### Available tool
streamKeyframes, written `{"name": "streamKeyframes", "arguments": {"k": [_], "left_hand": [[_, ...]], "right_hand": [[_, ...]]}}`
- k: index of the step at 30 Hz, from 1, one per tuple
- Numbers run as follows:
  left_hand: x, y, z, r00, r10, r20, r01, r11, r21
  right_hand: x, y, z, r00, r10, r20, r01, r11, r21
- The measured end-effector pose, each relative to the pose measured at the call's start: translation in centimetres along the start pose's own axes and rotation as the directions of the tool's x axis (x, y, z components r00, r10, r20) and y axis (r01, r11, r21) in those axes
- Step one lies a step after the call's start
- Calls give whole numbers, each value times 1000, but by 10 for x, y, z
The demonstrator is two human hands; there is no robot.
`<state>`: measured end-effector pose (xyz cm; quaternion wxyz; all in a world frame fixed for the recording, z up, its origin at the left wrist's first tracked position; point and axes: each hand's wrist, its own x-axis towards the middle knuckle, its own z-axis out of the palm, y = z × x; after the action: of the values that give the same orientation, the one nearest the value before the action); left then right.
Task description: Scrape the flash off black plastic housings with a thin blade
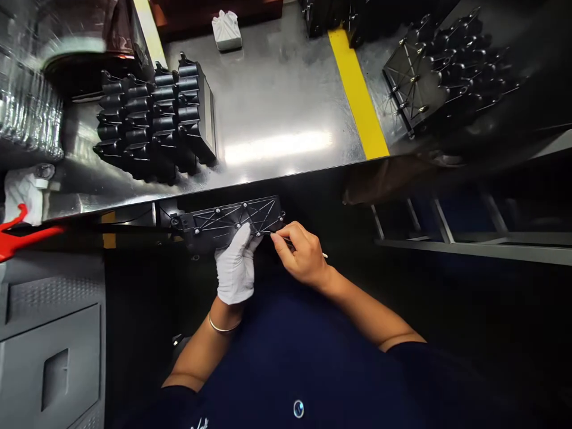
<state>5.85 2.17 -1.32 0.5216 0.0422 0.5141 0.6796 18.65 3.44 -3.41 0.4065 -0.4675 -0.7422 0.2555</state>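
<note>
My left hand [235,265], in a white glove, grips the lower edge of a black plastic panel [223,221] with raised ribs and several round bosses. The panel hangs in front of the table edge, its ribbed face towards me. Bare and closed, my right hand [301,253] pinches a thin stick-like tool whose pale end [325,255] sticks out behind the fist. The tool's front end meets or nearly meets the panel's lower right edge, close to a boss; the exact contact is too small to tell.
On the metal table [277,101] stand stacked black plastic parts [156,119] at left and more ribbed parts [447,77] at right. A white packet [226,30] lies at the back, near yellow tape [360,95]. Red handles [27,238] and a grey bin [53,345] are at left.
</note>
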Motion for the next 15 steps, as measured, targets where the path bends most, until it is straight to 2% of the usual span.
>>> {"name": "streamKeyframes", "arguments": {"k": [2, 5, 8, 10, 11, 13, 14, 15], "left_hand": [[-1, 0, 0, 1000, 18, -6, -18, 1000, -3], [-1, -2, -1, 999, 35, -9, -34, 999, 12], [-1, -4, -2, 999, 49, -15, -48, 998, 50], [-1, -6, -3, 998, 59, -17, -57, 997, 60], [-1, -6, -3, 998, 62, -16, -61, 996, 58], [-2, -5, -3, 998, 56, -8, -56, 997, 44], [-2, -4, -3, 999, 47, -4, -47, 998, 35], [-2, -3, -3, 999, 36, -1, -36, 999, 24]], "right_hand": [[-1, -2, 4, 998, -59, -33, 58, 998, -35], [-1, -2, 8, 995, -87, -45, 83, 994, -76], [-1, -3, 10, 996, -59, -63, 50, 989, -136], [-1, -3, 11, 997, 7, -79, -17, 991, -129], [0, -3, 11, 996, 55, -71, -61, 995, -82], [4, -1, 8, 979, 203, 16, -203, 971, 129], [7, 2, 4, 951, 299, 78, -309, 911, 274], [11, 5, 0, 907, 401, 133, -418, 805, 421]]}}
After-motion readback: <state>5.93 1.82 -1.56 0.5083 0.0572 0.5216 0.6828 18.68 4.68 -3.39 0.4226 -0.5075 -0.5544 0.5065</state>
